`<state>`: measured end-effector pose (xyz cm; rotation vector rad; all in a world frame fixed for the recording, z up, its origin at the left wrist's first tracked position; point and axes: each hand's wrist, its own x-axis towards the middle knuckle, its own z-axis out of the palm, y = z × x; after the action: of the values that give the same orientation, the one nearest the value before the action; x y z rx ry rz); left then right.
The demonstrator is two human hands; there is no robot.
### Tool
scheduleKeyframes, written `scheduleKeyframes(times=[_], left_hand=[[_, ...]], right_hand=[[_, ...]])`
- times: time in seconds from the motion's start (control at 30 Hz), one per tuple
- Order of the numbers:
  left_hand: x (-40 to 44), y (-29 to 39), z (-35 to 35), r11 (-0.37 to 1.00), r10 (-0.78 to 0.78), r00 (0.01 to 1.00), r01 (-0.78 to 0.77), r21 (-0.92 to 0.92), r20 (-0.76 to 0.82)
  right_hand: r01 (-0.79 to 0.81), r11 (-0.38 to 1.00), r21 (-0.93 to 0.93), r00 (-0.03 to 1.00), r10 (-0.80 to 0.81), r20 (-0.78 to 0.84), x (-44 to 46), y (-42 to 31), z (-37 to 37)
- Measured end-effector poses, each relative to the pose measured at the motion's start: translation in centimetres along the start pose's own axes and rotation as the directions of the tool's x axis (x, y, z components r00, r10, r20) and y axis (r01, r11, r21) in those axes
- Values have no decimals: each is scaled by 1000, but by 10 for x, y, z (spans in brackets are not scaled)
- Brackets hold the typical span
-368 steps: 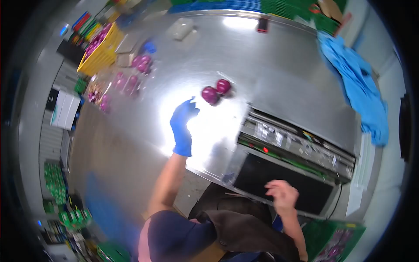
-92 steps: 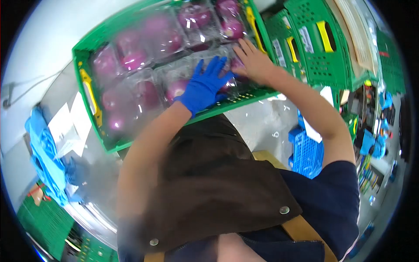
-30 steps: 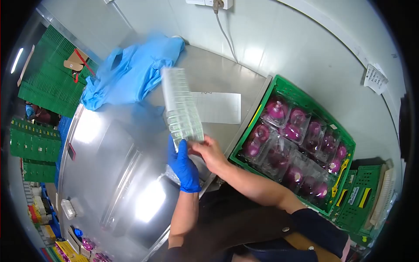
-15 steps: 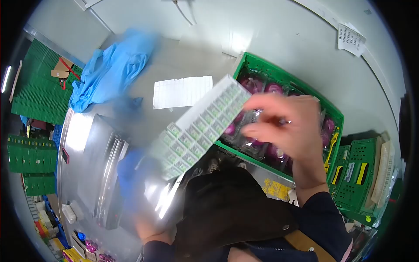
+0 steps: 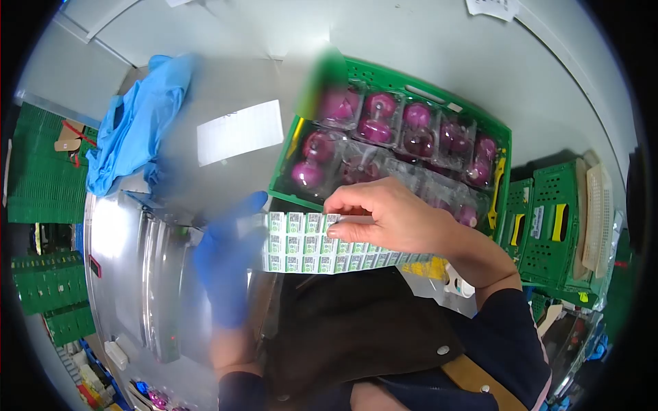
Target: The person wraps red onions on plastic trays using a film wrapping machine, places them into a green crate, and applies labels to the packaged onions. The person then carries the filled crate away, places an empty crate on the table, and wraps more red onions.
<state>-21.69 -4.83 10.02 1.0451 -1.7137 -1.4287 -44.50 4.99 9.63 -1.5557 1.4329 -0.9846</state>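
Label sheet [image 5: 298, 243] swung nearly level; right hand [image 5: 397, 216] now pinching its upper edge

Head view, sole camera. Since the frame half a second ago, the right hand has come onto the sheet from a position apart from it, and the sheet has turned from a slant to lie almost level across the person's front.

Right grip: bare thumb and fingers closed on the sheet's upper edge. Left grip: the gloved left hand [image 5: 229, 257] is blurred at the sheet's left end; whether it holds or merely nears the sheet could not be established. The sheet is held up in front of the brown apron [image 5: 356, 315], on the near side of a green crate [image 5: 384, 75] containing clear packs [image 5: 377, 127] of red onions.

Step in hand, in this inspector's judgement: handling the sheet to get at single labels. The next move would call for a steady right pinch and a clean lift of one label without creasing its neighbours.

Surface: metal bench [image 5: 113, 288], glare at its left edge; a ruled paper [image 5: 240, 132] and crumpled blue plastic [image 5: 140, 130] lie towards the wall [image 5: 267, 31].

Room: pale wall panels ahead, stacked green crates [image 5: 48, 157] at far left, further crates [image 5: 548, 212] at right.
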Motion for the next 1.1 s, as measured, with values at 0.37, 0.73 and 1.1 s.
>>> scheduleKeyframes(times=[0.37,0.73,1.1], left_hand=[[-31,-19,54,970,-209,974,218,106,-94],[-23,-13,98,957,-267,960,255,136,85],[-21,-27,122,986,-129,974,146,-78,185]], right_hand=[[-244,967,67,952,225,209,-61,15,-26],[50,968,-244,965,-110,-240,-51,40,-2],[201,779,-594,872,-419,-255,-60,66,-15]])
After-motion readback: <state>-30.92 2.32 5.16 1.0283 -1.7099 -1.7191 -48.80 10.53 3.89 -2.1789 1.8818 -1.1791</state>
